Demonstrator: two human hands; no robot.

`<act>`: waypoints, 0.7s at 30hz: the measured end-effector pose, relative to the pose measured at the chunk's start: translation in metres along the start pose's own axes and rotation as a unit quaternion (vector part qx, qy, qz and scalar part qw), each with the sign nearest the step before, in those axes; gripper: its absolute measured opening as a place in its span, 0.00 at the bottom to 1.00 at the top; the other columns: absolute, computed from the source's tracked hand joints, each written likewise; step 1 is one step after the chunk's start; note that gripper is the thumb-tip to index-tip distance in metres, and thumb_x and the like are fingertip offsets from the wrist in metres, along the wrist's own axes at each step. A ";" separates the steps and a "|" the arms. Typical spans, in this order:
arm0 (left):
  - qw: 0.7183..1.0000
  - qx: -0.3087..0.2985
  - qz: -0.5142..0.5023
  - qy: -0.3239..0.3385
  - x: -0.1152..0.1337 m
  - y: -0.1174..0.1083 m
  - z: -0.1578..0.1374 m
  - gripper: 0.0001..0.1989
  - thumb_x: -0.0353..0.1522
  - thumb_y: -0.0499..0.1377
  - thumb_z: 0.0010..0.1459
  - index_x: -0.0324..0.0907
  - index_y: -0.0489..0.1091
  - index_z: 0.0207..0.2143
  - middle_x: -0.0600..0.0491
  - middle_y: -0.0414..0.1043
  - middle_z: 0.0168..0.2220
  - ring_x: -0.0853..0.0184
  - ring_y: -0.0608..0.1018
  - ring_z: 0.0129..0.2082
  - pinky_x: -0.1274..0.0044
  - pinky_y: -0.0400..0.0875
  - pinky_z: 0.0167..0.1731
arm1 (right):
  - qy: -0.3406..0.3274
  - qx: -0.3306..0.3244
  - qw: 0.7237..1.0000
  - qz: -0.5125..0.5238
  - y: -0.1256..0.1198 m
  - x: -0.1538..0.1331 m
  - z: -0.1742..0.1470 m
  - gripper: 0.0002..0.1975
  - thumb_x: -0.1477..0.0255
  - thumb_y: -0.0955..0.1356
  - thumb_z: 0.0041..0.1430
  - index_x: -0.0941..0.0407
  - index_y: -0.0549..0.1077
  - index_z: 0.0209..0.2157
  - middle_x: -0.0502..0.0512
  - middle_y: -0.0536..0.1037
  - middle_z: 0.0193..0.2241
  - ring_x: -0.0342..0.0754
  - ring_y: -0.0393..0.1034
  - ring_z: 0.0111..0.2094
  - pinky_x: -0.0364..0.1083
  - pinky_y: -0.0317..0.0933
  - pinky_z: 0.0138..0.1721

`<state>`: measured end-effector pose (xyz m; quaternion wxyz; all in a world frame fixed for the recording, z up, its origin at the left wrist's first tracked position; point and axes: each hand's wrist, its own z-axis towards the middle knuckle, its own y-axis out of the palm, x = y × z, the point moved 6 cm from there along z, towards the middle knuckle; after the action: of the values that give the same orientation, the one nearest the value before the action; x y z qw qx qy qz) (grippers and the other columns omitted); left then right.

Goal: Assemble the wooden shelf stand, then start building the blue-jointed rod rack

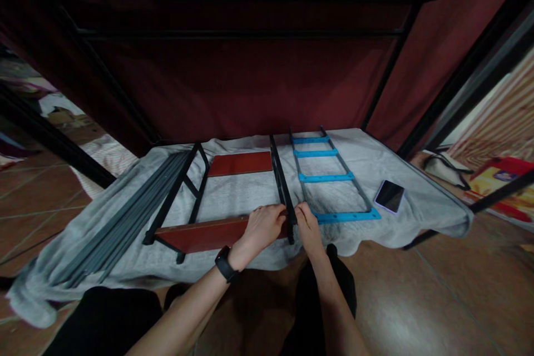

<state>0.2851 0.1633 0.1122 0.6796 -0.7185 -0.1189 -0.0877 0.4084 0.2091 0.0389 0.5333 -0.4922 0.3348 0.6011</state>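
Note:
A rack lies on a grey cloth, with black metal side frames (278, 178) and two red-brown boards between them. My left hand (263, 227), wearing a black watch (226, 264), is closed over the right end of the nearer red-brown board (204, 235), close to the corner. The farther board (241, 163) lies flat across the back. On the outer side of the same black frame, my right hand (307, 226) has its fingers pressed together against the metal. Whatever sits in those fingertips is hidden.
To the right lies a ladder-like piece with grey tubes and blue crossbars (326, 177), beside a phone (390, 196). Several grey tubes (133, 217) lie at left on the cloth (425, 206). Dark bed posts and a red-and-yellow package (504, 183) flank the area.

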 end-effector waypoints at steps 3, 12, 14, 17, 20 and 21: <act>1.000 0.004 0.001 -0.001 -0.001 0.001 0.000 0.14 0.32 0.53 0.65 0.48 0.73 0.49 0.50 0.80 0.45 0.58 0.80 0.47 0.70 0.71 0.45 | 0.019 -0.013 1.000 0.012 0.003 0.002 0.005 0.19 0.55 0.61 0.65 0.52 0.62 0.25 0.45 0.62 0.22 0.44 0.58 0.26 0.44 0.53 0.29; 1.000 -0.004 -0.005 -0.004 -0.003 0.002 0.001 0.15 0.33 0.53 0.65 0.49 0.73 0.50 0.50 0.79 0.47 0.58 0.79 0.47 0.70 0.71 0.45 | 0.053 -0.012 0.998 0.028 0.003 0.006 0.000 0.20 0.53 0.61 0.65 0.52 0.63 0.27 0.46 0.64 0.22 0.45 0.60 0.26 0.44 0.54 0.29; 1.000 -0.005 -0.007 -0.006 -0.002 0.002 0.001 0.15 0.33 0.53 0.64 0.49 0.73 0.50 0.51 0.79 0.47 0.58 0.79 0.48 0.70 0.71 0.45 | 0.022 -0.006 1.000 0.022 0.001 0.002 0.001 0.17 0.55 0.61 0.65 0.52 0.64 0.30 0.47 0.66 0.25 0.45 0.62 0.29 0.44 0.56 0.32; 1.000 -0.007 0.000 -0.012 -0.002 0.002 0.000 0.15 0.33 0.53 0.65 0.48 0.73 0.50 0.50 0.79 0.46 0.58 0.79 0.47 0.70 0.71 0.45 | 0.007 -0.011 1.000 0.007 0.002 -0.001 0.005 0.18 0.55 0.60 0.66 0.52 0.63 0.27 0.46 0.64 0.24 0.45 0.60 0.28 0.44 0.55 0.31; 1.000 -0.007 0.006 -0.009 -0.001 0.001 0.000 0.15 0.32 0.52 0.65 0.48 0.73 0.50 0.50 0.80 0.45 0.58 0.80 0.47 0.69 0.71 0.45 | 0.040 -0.015 0.999 0.020 0.006 0.005 0.007 0.20 0.53 0.60 0.65 0.52 0.62 0.26 0.46 0.61 0.22 0.44 0.58 0.25 0.44 0.53 0.28; 1.000 -0.008 0.007 -0.007 -0.001 0.001 0.000 0.15 0.32 0.52 0.65 0.48 0.73 0.50 0.49 0.80 0.45 0.57 0.80 0.47 0.69 0.71 0.45 | 0.054 -0.014 0.998 0.030 0.007 0.007 0.007 0.21 0.52 0.60 0.65 0.52 0.62 0.25 0.45 0.61 0.21 0.44 0.57 0.24 0.44 0.53 0.27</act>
<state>0.2844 0.1632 0.1109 0.6739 -0.7250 -0.1179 -0.0792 0.4005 0.2159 0.0330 0.4890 -0.5212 0.3695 0.5939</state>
